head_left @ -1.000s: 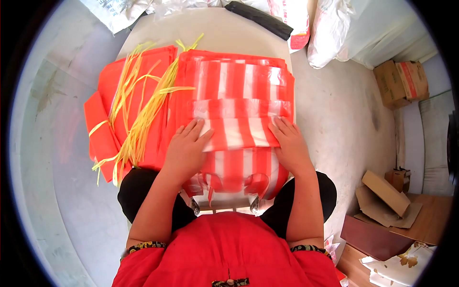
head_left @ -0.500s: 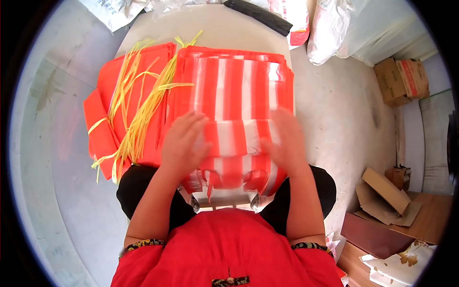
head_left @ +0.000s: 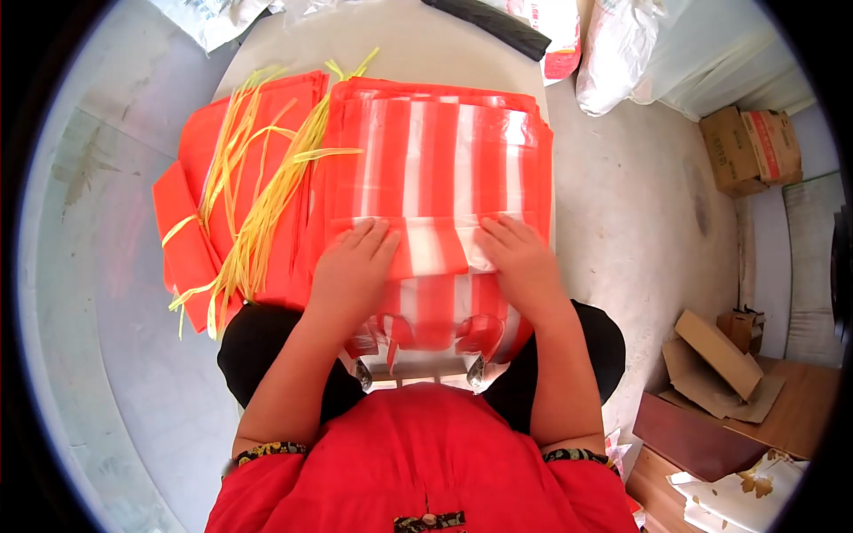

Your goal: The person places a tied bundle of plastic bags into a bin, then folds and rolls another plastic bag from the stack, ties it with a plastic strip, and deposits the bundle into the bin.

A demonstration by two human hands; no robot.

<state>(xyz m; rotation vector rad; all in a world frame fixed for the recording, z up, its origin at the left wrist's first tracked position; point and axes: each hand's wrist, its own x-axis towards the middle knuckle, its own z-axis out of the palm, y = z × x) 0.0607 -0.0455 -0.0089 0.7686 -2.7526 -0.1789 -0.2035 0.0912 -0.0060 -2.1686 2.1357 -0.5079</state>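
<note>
A stack of red-and-clear striped plastic bags [head_left: 435, 160] lies in front of me. Across the lower part of the top bag runs a folded band [head_left: 426, 247], and the bag's handle ends hang toward my lap. My left hand [head_left: 354, 271] rests with fingers stretched out on the left end of this band. On its right end lies my right hand [head_left: 522, 271], palm down and fingers extended. To the left, yellow plastic ties [head_left: 275, 195] are spread over plain red bags [head_left: 203, 129]. Beside them a folded red bundle [head_left: 182, 235] has a yellow tie around it.
The bags lie on a pale table [head_left: 302, 49]. A black roll [head_left: 489, 27] is at its far edge, near a white plastic sack [head_left: 613, 62]. Cardboard boxes [head_left: 751, 151] stand at the far right, and an opened carton [head_left: 720, 373] sits on a brown cabinet at the lower right.
Both hands, blurred and moving before, have come down flat on the folded band. The band looks flatter now. The ties and red bags on the left stay as they were.
</note>
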